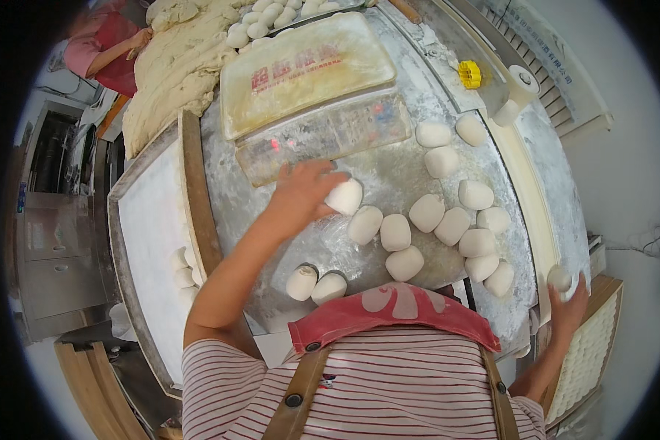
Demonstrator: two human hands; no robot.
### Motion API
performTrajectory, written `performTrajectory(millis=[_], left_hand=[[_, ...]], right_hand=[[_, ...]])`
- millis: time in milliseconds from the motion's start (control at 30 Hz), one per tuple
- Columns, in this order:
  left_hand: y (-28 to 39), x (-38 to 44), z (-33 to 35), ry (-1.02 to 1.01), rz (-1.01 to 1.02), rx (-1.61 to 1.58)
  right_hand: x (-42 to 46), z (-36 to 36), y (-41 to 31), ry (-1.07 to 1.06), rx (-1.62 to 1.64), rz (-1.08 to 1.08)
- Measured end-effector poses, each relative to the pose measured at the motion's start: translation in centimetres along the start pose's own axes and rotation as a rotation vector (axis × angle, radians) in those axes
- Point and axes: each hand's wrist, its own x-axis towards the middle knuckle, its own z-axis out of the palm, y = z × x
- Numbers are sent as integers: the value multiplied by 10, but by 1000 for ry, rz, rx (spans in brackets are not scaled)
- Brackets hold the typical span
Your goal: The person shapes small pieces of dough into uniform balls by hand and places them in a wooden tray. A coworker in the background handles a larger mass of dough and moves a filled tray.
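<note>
My left hand (307, 190) holds a white dough ball (344, 197) between thumb and fingers above the floured metal worktop (236, 220), just below the digital scale (324, 132). Far to the right, my right hand (569, 300) has its fingers spread around another dough ball (559, 278) at the end of the pale belt (514, 159); whether it grips that ball I cannot tell. Several floured dough balls (452, 226) lie on the worktop between my hands. Two more dough balls (301, 282) sit side by side close to my apron.
A wood-edged tray (198, 192) with a few dough balls stands at left. Behind it lies a large dough mass (170, 82), where a co-worker's hand (141, 38) rests. A yellow cutter (469, 75) and a white roller (522, 82) are at upper right. Another tray (610, 291) stands low at right.
</note>
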Motion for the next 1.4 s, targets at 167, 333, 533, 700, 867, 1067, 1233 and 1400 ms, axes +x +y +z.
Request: performTrajectory(millis=[167, 333, 533, 700, 867, 1067, 1233, 1400], left_hand=[[-34, 32, -74, 619, -135, -229], [-7, 32, -87, 427, -251, -405], [-26, -10, 4, -92, 151, 48], [4, -8, 22, -106, 95, 93], [55, -8, 21, -119, -17, 123], [44, -11, 24, -112, 28, 34], [7, -11, 23, 45, 51, -280], [-23, -12, 10, 281, -389, -818]], right_hand=[[-8, 29, 55, -149, 179, 132], [20, 20, 0, -186, -3, 69], [59, 51, -38, -86, 63, -189], [81, 25, -106, -175, 108, -249], [98, 48, -117, -180, 156, -305], [117, 36, -158, -118, 235, -419], [79, 10, -271, -163, 462, -695], [20, 46, -364, -659, 769, -993]])
